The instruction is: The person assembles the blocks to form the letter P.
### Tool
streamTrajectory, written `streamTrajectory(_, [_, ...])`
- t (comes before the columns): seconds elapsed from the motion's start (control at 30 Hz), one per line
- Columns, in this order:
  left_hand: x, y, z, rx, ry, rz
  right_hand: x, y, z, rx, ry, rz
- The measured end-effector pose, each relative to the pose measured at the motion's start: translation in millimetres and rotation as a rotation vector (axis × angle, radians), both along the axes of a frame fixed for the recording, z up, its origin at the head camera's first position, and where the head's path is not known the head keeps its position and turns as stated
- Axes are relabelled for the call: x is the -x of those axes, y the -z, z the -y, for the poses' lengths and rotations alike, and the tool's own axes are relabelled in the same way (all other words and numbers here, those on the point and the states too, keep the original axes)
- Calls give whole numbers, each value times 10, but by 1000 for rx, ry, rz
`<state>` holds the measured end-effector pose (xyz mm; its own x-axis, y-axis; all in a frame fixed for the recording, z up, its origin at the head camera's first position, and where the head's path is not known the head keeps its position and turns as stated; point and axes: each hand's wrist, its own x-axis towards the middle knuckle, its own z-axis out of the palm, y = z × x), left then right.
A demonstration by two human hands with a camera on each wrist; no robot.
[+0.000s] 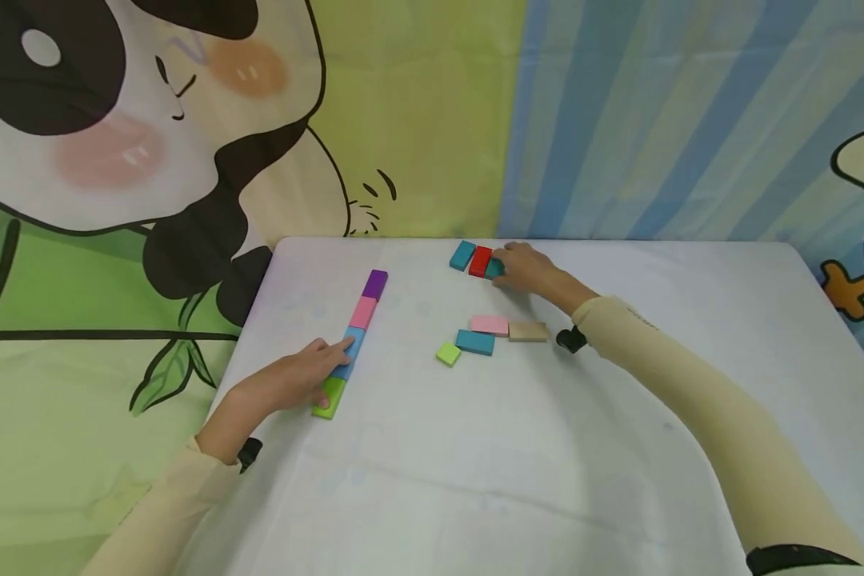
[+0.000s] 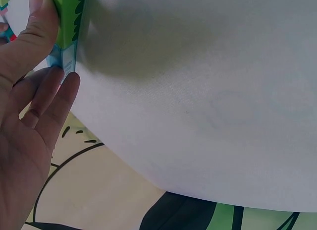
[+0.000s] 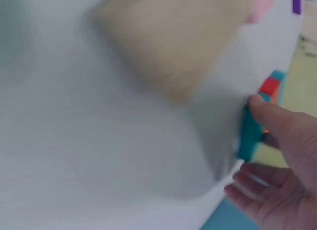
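My left hand (image 1: 295, 380) rests on a straight row of coloured blocks at the table's left, its thumb on the green block (image 1: 331, 398) and its forefinger on the blue part (image 1: 355, 339). Farther up that row lie a pink block (image 1: 363, 312) and a purple block (image 1: 375, 284). At the far edge, my right hand (image 1: 533, 268) pinches a teal block (image 1: 494, 267) between thumb and finger; the right wrist view shows the thumb on this teal block (image 3: 250, 133). Beside it are a red block (image 1: 479, 261) and a blue block (image 1: 462, 255).
Mid-table lies a loose cluster: a pink block (image 1: 490, 324), a tan block (image 1: 529, 331), a blue block (image 1: 475, 342) and a small lime block (image 1: 448, 354). The white table (image 1: 439, 480) ends at a cartoon-printed backdrop (image 1: 418, 120) behind and to the left.
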<state>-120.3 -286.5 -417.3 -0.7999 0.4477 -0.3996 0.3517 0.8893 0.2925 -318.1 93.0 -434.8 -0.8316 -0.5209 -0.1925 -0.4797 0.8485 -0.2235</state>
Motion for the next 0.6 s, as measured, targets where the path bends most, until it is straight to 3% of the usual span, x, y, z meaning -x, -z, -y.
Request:
streamTrajectory(0.13, [-5, -24, 18, -1, 15, -20, 34, 78, -229, 91, -4, 33])
streamTrajectory(0.33, [-8, 4, 1, 4, 18, -27, -106, -136, -186, 239, -42, -59])
streamTrajectory(0.43, [-11, 21, -18, 12, 28, -35, -187, -219, 69, 328, -106, -65])
streamTrajectory(0.6, [-11, -7, -17, 49, 42, -55, -166, -267, 793, 333, -214, -3])
